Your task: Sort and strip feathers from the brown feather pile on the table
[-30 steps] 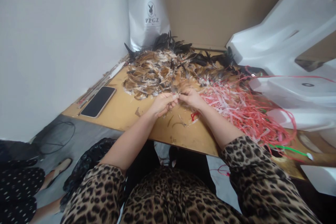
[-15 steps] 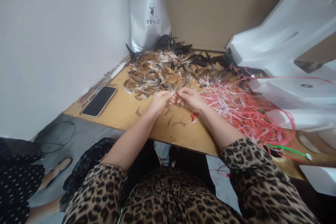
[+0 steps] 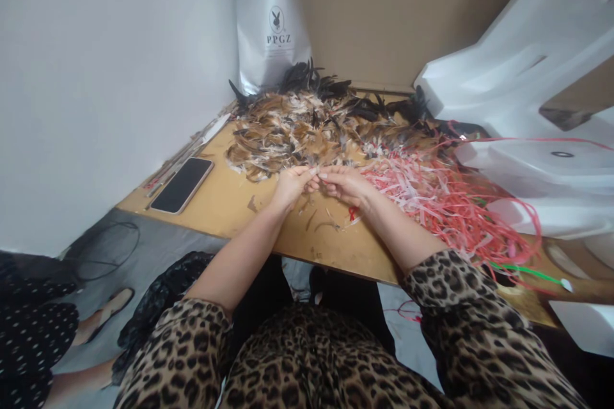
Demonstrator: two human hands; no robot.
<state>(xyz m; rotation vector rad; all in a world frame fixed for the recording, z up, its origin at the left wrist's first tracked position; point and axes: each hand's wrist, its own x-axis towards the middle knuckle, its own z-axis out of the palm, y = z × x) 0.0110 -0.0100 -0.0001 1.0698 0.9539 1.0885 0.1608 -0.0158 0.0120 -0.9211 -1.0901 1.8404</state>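
Feathers point(image 3: 275, 137) lie heaped on the tabletop point(image 3: 235, 208) beyond the left hand point(image 3: 292, 184) and right hand point(image 3: 349, 183), whose fingertips meet, pinched closed; anything between them is too small to tell. Leftmost, a dotted garment point(image 3: 36, 335) is cut off.

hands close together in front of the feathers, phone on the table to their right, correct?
The left hand and right hand are close together in front of the feathers, but the head view shows the phone on the table to their left, not right.
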